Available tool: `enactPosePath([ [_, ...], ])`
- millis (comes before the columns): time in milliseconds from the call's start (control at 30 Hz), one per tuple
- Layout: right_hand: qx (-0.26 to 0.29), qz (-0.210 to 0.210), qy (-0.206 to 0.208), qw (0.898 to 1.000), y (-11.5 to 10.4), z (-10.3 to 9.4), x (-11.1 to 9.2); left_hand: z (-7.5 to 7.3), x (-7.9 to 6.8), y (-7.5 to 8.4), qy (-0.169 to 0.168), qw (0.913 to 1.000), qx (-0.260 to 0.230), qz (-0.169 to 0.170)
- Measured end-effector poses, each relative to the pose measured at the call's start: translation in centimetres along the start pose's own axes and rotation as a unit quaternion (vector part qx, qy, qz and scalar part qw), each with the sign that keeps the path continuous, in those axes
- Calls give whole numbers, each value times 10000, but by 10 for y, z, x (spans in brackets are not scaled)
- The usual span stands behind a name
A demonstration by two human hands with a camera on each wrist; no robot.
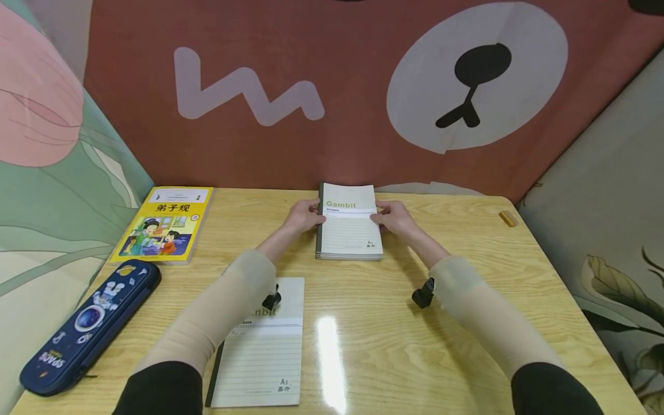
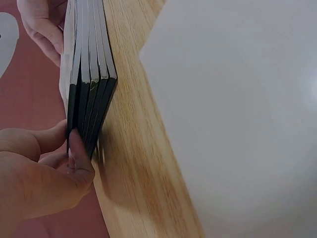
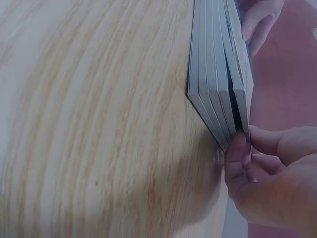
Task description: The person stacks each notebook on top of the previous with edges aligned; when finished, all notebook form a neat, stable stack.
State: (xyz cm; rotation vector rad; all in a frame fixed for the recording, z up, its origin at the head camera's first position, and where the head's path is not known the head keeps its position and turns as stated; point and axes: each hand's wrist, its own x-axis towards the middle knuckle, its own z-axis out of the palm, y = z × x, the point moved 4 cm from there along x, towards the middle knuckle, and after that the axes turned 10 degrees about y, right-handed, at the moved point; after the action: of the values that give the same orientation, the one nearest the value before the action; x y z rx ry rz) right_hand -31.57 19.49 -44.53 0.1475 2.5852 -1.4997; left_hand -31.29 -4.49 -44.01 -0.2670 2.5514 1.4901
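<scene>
A stack of notebooks [image 1: 349,236] with pale lined "Gambit" covers and dark spines lies near the table's far edge. My left hand [image 1: 303,215] pinches the top notebook at its spine side, thumb on the cover. At the opposite edge my right hand [image 1: 394,217] pinches the same notebook between thumb and fingers. In the right wrist view a narrow gap parts the top notebook [image 3: 239,79] from those below. The left wrist view shows several dark spines [image 2: 91,106] beside my left fingers. Another Gambit notebook [image 1: 267,357] lies nearer, partly hidden under my left forearm.
To the left are a yellow picture-covered book [image 1: 165,225] and a dark blue space-themed pencil case [image 1: 90,327]. A small yellowish-brown block [image 1: 508,218] sits at the far right of the wooden table [image 1: 384,340]. A red-brown patterned backdrop [image 1: 353,144] rises behind.
</scene>
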Motion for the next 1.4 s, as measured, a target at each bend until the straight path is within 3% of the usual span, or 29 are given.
enactPosePath([
  [433, -113, -43, -43, 9999, 2, 2, 2, -1, 0, -2, -75, 9998, 188, -25],
  [767, -505, -49, 79, 9987, 4, 1, 3, 0, -1, -6, -164, 9999, -14, -20],
  [1067, -406, -11, 294, 9987, 9, 3, 3, 1, 1, -10, -197, 9998, -78, -67],
  [1400, -254, 90, 326, 9991, 12, 4, 3, 0, 0, -8, -331, 9982, 492, -3],
])
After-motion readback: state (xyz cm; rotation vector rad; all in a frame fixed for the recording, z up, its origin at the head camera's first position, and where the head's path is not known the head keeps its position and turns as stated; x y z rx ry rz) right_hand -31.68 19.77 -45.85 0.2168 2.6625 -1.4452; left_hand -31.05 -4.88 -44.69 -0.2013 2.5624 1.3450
